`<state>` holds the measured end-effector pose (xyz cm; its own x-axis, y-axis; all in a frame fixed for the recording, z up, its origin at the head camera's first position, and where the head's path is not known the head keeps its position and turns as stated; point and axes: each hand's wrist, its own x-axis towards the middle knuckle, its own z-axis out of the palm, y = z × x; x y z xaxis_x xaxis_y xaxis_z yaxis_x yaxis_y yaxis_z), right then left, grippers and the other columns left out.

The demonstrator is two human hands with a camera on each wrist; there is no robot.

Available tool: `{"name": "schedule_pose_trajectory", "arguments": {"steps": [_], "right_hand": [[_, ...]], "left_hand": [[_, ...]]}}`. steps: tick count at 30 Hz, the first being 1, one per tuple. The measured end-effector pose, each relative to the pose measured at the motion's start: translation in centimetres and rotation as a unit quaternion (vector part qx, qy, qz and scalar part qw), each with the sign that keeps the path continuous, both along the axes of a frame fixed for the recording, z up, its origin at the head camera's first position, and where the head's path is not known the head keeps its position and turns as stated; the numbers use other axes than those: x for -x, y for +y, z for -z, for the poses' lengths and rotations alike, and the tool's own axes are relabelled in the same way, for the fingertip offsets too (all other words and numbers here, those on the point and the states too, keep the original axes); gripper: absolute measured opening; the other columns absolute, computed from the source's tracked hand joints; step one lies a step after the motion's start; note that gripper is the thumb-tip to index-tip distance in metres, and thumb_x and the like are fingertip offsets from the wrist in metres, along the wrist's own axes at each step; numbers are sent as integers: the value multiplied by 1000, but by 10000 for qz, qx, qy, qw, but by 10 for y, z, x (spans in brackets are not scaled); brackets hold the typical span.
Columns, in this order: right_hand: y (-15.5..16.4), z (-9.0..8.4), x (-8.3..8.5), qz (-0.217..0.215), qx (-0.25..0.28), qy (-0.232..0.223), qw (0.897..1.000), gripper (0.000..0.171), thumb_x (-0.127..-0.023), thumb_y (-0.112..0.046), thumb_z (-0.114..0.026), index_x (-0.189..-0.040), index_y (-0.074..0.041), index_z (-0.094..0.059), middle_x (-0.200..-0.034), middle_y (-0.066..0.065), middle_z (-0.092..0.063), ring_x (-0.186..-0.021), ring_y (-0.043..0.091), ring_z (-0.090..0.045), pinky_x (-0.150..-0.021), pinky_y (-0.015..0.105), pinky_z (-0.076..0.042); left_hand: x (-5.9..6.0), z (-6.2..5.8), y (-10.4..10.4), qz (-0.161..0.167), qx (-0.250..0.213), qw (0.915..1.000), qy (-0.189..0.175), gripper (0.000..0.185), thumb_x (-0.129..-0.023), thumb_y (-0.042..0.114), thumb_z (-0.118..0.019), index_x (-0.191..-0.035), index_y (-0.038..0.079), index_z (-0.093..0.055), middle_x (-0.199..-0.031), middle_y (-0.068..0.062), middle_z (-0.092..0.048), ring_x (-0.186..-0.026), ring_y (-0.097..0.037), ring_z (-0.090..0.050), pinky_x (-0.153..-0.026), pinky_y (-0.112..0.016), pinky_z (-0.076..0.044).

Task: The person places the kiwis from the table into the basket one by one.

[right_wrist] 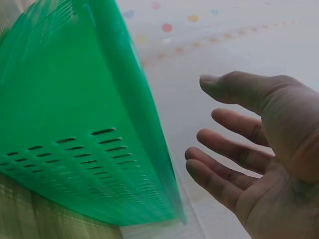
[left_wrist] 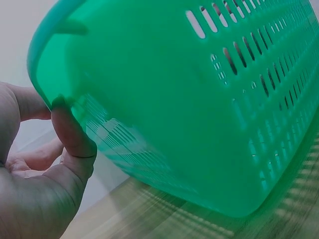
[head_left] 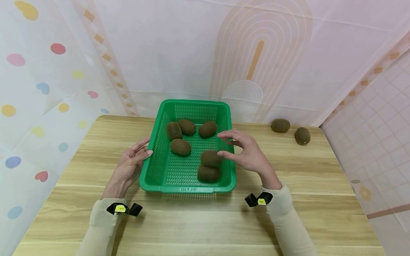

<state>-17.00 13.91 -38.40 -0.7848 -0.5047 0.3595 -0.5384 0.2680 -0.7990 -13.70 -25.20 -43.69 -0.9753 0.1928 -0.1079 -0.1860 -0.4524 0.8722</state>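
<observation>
While your left hand (head_left: 129, 167) rests with relaxed fingers against the green basket's (head_left: 153, 177) near-left rim, keep it pressed there so the basket stays put on the surface (head_left: 205, 220). Your right hand (head_left: 246, 153) hovers spread and empty above the kiwi (head_left: 209, 158) just under its thumb; lower gently.

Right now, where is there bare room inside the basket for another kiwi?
The near-left floor of the green basket, between the left wall and the kiwis, is bare. The right side is crowded: two kiwis lie by the right hand.
</observation>
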Motion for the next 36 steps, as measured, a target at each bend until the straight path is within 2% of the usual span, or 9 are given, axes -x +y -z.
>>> {"name": "schedule_pose_trajectory", "arguments": {"steps": [5, 9, 13, 16, 23, 26, 36], "right_hand": [[3, 0, 1, 65, -127, 34, 9999, 54, -86, -12, -84, -137, -13, -64, -144, 8, -61, -131, 22, -59, -108, 48, -55], [8, -1, 2, 247, -265, 86, 9993, 61, -86, -15, -84, -142, -16, -60, -153, 3, -54, -142, 22, -51, -113, 49, -51], [12, -3, 5, 432, -328, 209, 9983, 69, -86, -17, -85, -147, -15, -54, -159, 1, -47, -147, 21, -44, -117, 50, -47], [16, -3, 6, 605, -420, 277, 9969, 75, -85, -18, -86, -151, -14, -50, -162, 1, -43, -149, 21, -42, -119, 50, -45], [26, -2, 10, 1071, -507, 233, 9927, 82, -86, -25, -86, -156, -28, -44, -164, 0, -40, -152, 19, -37, -122, 52, -40], [31, 0, 12, 1260, -487, 222, 9906, 85, -85, -26, -86, -157, -30, -42, -164, 0, -40, -152, 20, -37, -123, 53, -38], [48, 0, 19, 1763, -568, 91, 9826, 92, -85, -28, -86, -161, -26, -35, -168, -1, -32, -156, 26, -29, -125, 59, -32]], "left_hand": [[0, 0, -1, -2, 42, 10000, -4, 71, -100, -5, -60, -161, 3, -26, -116, -2, -73, -100, -11, -75, -85, -27, -64], [1, 1, -1, -22, 107, 9999, -28, 71, -100, -4, -60, -162, 4, -26, -116, -1, -73, -100, -10, -74, -86, -26, -64], [1, 0, -1, -32, 128, 9999, -72, 72, -100, -4, -61, -162, 4, -25, -116, -1, -73, -99, -10, -74, -86, -25, -64], [0, 0, 0, -24, 134, 9999, -102, 72, -100, -3, -61, -162, 4, -24, -117, -2, -72, -99, -10, -74, -86, -25, -64], [-1, -1, 0, -30, 160, 9997, -155, 72, -100, -3, -61, -162, 5, -25, -117, -2, -72, -99, -10, -74, -86, -25, -64], [-2, -1, 0, -5, 128, 9998, -144, 72, -100, -3, -61, -162, 5, -26, -117, -2, -72, -99, -10, -74, -86, -25, -64], [-1, -1, 1, -30, 126, 9999, -70, 70, -100, -4, -60, -161, 4, -27, -117, -2, -73, -99, -10, -75, -84, -25, -64]]}}
